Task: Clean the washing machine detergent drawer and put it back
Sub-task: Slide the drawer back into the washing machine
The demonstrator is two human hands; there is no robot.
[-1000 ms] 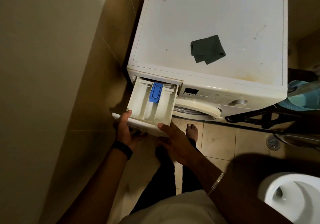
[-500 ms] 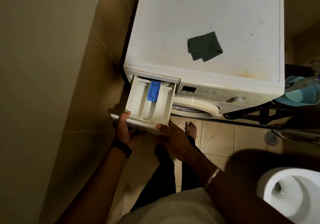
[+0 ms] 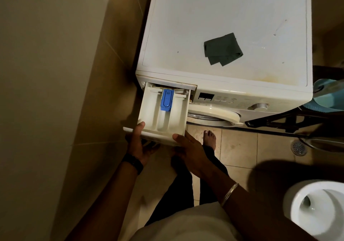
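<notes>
The white detergent drawer point(image 3: 163, 117) sticks far out of its slot at the top left of the white washing machine point(image 3: 232, 26). A blue insert point(image 3: 167, 100) sits in its middle compartment near the back. My left hand point(image 3: 138, 144) grips the drawer's front left corner, thumb on the rim and fingers underneath. My right hand point(image 3: 188, 147) holds the front right corner, thumb on the rim, fingers under the front panel. A dark green folded cloth point(image 3: 222, 49) lies on the machine's top.
A tiled wall point(image 3: 65, 73) stands close on the left. A white toilet bowl point(image 3: 316, 209) is at the lower right and a floor drain point(image 3: 298, 147) lies behind it. A light blue tub point(image 3: 327, 95) and a dark rack point(image 3: 290, 123) stand right of the machine. My bare foot point(image 3: 209, 138) is under the door.
The drawer and both hands hold nearly the same pose. The view has shifted slightly, so the machine sits a little higher and further left in the frame.
</notes>
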